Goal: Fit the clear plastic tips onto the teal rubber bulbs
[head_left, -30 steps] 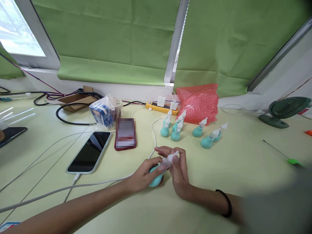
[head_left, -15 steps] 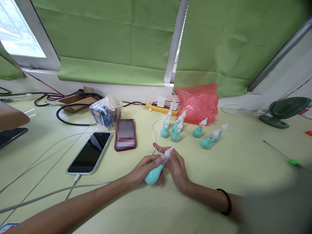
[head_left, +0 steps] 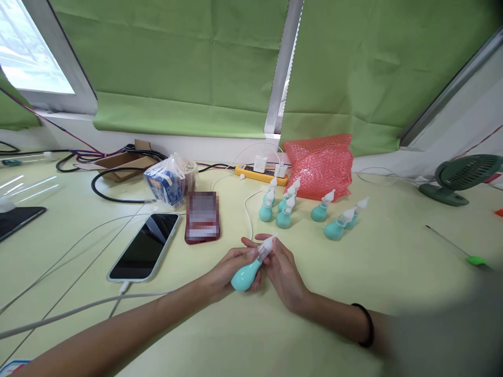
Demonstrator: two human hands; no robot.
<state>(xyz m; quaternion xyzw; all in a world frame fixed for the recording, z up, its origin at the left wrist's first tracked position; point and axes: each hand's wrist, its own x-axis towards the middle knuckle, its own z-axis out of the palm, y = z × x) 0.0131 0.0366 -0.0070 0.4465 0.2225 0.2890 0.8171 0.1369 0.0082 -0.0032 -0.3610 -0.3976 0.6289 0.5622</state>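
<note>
Your left hand (head_left: 223,271) grasps a glossy, rounded turquoise bulb (head_left: 244,277), tilted toward your right hand (head_left: 286,276). That pinches its tapered white tip (head_left: 268,245).

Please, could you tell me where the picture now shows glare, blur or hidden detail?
Head view: the window at upper left is glaringly bright; head view: a grey blurred patch at lower right hides part of the right arm; head view: the red phone's screen is pixelated; head view: the teal bulb in the left hand looks fairly sharp.

Teal bulb (head_left: 243,277) in L hand (head_left: 227,268)
</note>
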